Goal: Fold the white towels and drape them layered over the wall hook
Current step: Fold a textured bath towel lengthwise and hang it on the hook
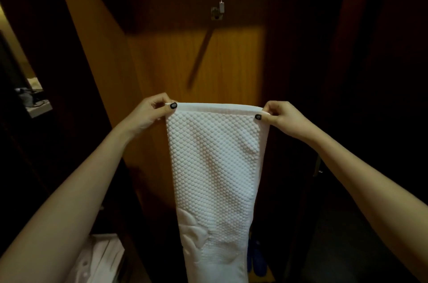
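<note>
A folding step is judged to be in hand, since nothing has yet been draped on the hook. Below the hook and to its left, one top corner of the towel is pinched by the left hand between thumb and curled fingers. The towel is held taut straight below the hook, well apart from it, and its length hangs down out of view. Below the hook and to its right, the other top corner is pinched in the same way by the right hand. Whether the towel is already doubled cannot be told. For the next move, an even grip and a level top edge are thought to be needed, whether another fold is made or the towel is raised to the hook. Far left of the hook and lower, a pale ledge with dim objects is seen, and lower still a white cloth. The hook is fixed to a wooden wall. Low and right of the hook, something blue is glimpsed.
</note>
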